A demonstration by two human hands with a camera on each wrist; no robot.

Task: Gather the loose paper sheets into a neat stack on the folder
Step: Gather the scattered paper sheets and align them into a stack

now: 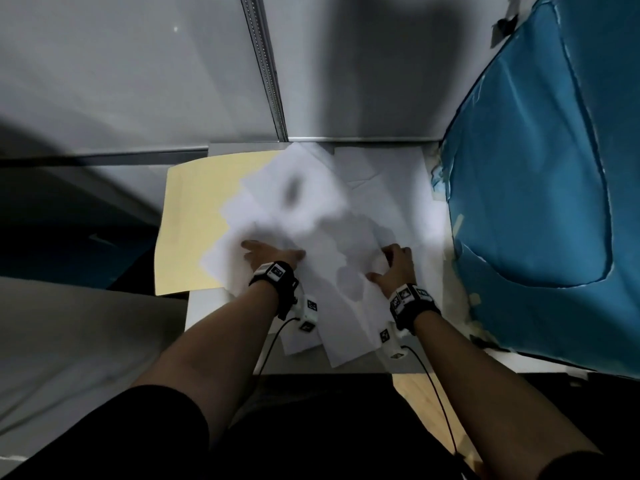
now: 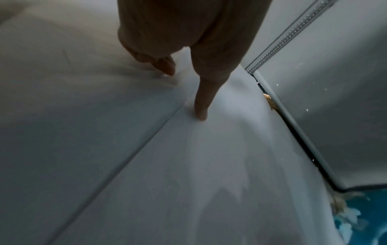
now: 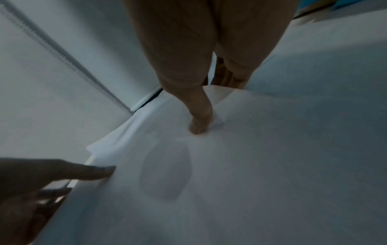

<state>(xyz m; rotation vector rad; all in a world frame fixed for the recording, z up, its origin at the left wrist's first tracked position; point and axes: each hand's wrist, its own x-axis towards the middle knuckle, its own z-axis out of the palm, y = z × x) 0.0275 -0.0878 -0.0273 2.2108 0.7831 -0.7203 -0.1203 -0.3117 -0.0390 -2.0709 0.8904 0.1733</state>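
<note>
Several white paper sheets (image 1: 311,209) lie fanned and overlapping on a small white table (image 1: 207,306). Their left part covers a pale yellow folder (image 1: 194,220). My left hand (image 1: 270,254) rests flat on the sheets beside the folder's right side. In the left wrist view the left hand (image 2: 184,92) presses the paper (image 2: 209,157) with a straight thumb and fingertips. My right hand (image 1: 388,261) grips the right part of the pile. The right wrist view has the right hand (image 3: 211,104) pinching a lifted sheet (image 3: 251,149), thumb on top and fingers underneath.
A blue padded cover (image 1: 536,202) stands close along the table's right side. Grey partition panels with a metal strip (image 1: 266,74) close off the back. More sheets (image 1: 381,168) reach the back right corner. Wooden floor (image 1: 412,386) shows below the table's front edge.
</note>
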